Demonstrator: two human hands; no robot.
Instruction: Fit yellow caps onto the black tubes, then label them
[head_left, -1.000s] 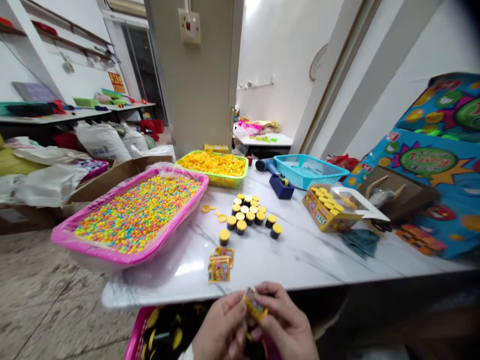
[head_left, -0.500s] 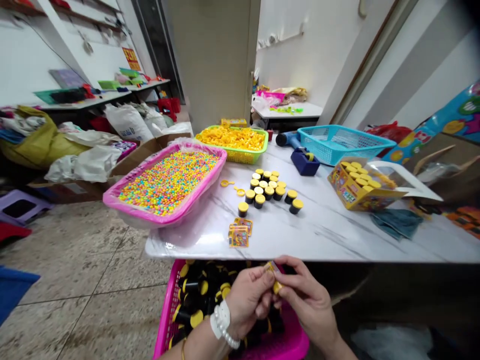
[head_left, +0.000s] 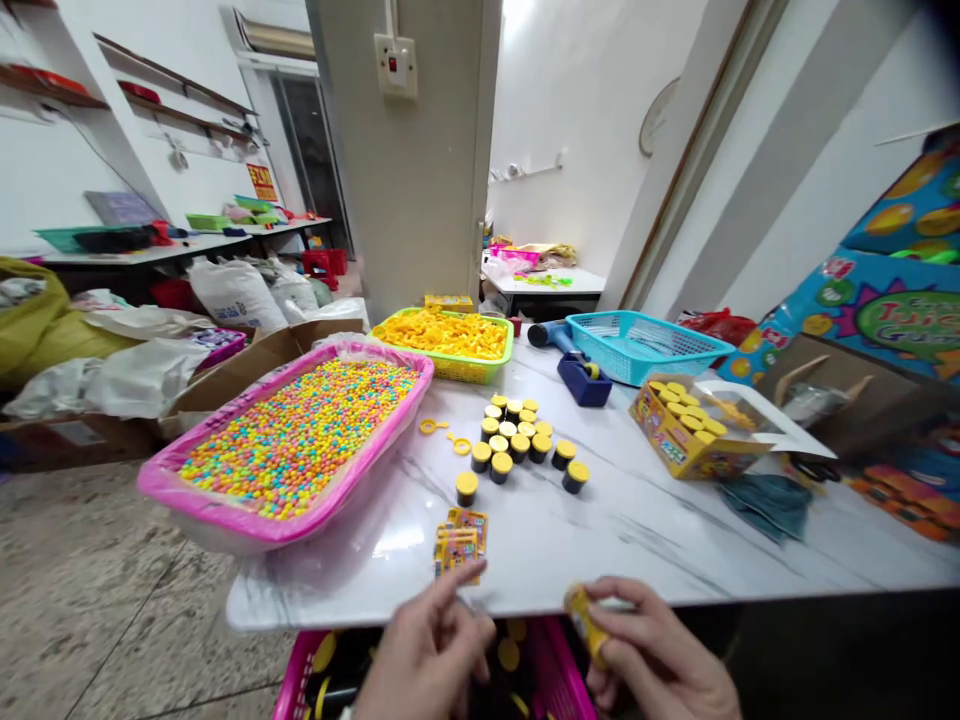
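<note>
White marble-patterned bench point(head_left: 637, 545) with grey veins, its near edge above a pink basket point(head_left: 561, 668) of black jars with yellow lids. The right hand point(head_left: 664, 655) pinches a small yellow printed piece point(head_left: 586, 628) beyond that edge. The left hand point(head_left: 429, 655) is partly open, index finger extended at the near side of a pile of yellow printed cards point(head_left: 459, 548); contact is unclear.

Beyond the cards stand black pots with yellow lids point(head_left: 501, 466), beside 2 yellow ring pieces point(head_left: 460, 444). To their left, a pink tray point(head_left: 259, 535) holds multicoloured beads point(head_left: 300, 430); behind, a green basket point(head_left: 472, 370) holds yellow plastic parts point(head_left: 446, 333). To the right are a navy tape dispenser point(head_left: 583, 382), a blue basket point(head_left: 649, 348), an open printed box point(head_left: 679, 450) of yellow-lidded pots and a teal cloth point(head_left: 766, 503).

The room has white walls, a grey pillar point(head_left: 416, 190) with a switch point(head_left: 396, 67), white sacks point(head_left: 234, 295) and a stone-like floor point(head_left: 127, 610).
</note>
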